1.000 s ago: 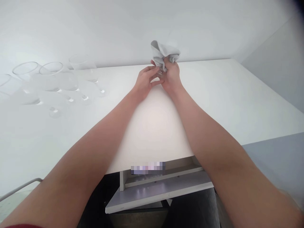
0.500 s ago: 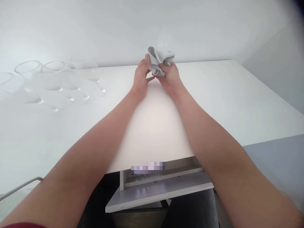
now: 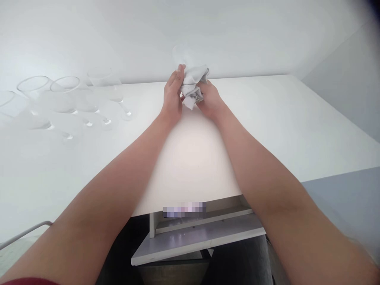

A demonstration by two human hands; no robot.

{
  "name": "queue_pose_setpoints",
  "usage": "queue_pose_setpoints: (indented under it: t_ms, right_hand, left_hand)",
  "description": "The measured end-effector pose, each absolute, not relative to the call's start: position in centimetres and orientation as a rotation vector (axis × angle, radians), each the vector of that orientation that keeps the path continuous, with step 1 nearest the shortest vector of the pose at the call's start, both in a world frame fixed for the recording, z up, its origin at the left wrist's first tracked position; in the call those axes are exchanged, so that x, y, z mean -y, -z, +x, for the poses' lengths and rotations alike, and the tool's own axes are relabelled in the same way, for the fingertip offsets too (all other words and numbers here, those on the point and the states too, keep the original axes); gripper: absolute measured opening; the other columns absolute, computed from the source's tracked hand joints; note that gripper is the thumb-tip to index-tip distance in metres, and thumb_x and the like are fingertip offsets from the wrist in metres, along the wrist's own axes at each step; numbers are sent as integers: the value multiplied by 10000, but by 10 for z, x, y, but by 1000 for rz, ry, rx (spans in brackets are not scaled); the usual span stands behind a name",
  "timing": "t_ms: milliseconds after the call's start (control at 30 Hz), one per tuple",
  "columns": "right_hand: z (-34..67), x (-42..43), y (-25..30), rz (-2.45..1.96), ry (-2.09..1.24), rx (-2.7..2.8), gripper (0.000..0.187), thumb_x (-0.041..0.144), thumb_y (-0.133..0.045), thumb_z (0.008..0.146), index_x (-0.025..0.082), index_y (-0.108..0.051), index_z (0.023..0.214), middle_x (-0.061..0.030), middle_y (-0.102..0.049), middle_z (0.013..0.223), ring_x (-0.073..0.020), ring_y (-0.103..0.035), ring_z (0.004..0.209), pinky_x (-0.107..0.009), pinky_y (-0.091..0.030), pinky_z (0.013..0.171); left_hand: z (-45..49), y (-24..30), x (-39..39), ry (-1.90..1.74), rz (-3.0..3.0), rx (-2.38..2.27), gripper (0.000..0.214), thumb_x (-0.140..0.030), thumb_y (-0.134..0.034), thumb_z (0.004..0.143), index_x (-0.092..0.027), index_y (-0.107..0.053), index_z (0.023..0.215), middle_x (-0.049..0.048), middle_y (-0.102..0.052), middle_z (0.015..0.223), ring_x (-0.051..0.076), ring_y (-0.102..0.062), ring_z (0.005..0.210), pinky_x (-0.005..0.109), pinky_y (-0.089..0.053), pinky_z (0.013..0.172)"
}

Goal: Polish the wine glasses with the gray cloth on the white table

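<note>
Over the far part of the white table, both my hands are close together around a crumpled light grey cloth [image 3: 192, 83]. My right hand [image 3: 212, 99] is closed on the cloth, with its fingers pushed into the folds. At the left side of the cloth, my left hand [image 3: 172, 95] is curled with the fingertips pointing up. A clear drinking glass [image 3: 179, 55] shows faintly just above my left fingers; its lower part is hidden by the hand and cloth. Something small and dark red peeks out between my left palm and the cloth.
Several clear stemmed glasses [image 3: 65, 95] stand at the left of the white table [image 3: 192, 158]. Below the front edge, an open drawer [image 3: 196, 241] juts out, with a blurred-out item inside. A grey curved rail [image 3: 26, 233] lies at lower left. A white wall rises behind the table.
The cloth and both hands have shifted slightly left and the cloth has turned, its folds now hanging lower. The glass's faint outline has moved from above the cloth to above my left fingers.
</note>
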State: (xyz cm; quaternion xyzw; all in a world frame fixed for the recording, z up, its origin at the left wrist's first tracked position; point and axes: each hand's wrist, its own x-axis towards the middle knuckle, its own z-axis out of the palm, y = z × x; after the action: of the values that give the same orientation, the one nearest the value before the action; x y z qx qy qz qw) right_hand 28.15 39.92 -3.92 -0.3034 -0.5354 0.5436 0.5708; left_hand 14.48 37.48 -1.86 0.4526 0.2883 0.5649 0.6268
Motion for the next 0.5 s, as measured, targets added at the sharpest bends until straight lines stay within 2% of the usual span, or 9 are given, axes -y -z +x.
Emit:
queue_pose_setpoints:
  t_ms: [67,200,267,333,400,500]
  right_hand:
    - [281,-399,40,-721,-1279,1290,538,665,-897,711,240,-578,792,-24,-703,898,-249,-714,1029,-328,-615,818]
    - [279,-395,41,-721,-1276,1379,435,513,-926,711,229,-620,833,-14,-698,899,-236,-703,1028,-327,-628,834]
    - [279,-393,40,-685,-1289,1398,387,445,-933,713,229,-638,843,-11,-703,901,-224,-707,1008,-327,-632,838]
    - [280,-392,39,-656,-1296,1383,370,470,-909,752,233,-645,855,-13,-708,909,-219,-714,996,-332,-634,829]
    - [281,-392,38,-658,-1312,1344,403,550,-879,782,238,-633,853,-18,-707,899,-224,-722,982,-343,-636,822]
    - [284,-392,36,-692,-1349,1307,499,654,-873,755,244,-597,814,-30,-691,836,-250,-731,966,-359,-639,824]
  left_hand:
    - [146,18,-375,-1345,1021,-525,308,-513,-552,1120,-242,-693,1151,41,-726,1231,219,-678,1279,293,-595,970]
    - [147,21,-379,-1421,1008,-447,316,-420,-570,1131,-131,-654,1229,127,-720,1301,227,-705,1204,363,-572,1067]
    - [145,22,-380,-1451,1017,-462,302,-403,-590,1122,-125,-682,1196,124,-698,1355,221,-689,1220,376,-562,1101]
    - [144,22,-380,-1461,1004,-478,277,-385,-581,1122,-138,-704,1145,91,-700,1340,207,-666,1254,370,-541,1140]
    - [143,23,-379,-1462,1023,-504,277,-424,-589,1112,-184,-725,1095,49,-717,1299,224,-642,1283,365,-548,1121]
    - [143,24,-377,-1449,1111,-557,332,-559,-611,1073,-259,-744,1121,17,-734,1264,293,-644,1296,363,-601,948]
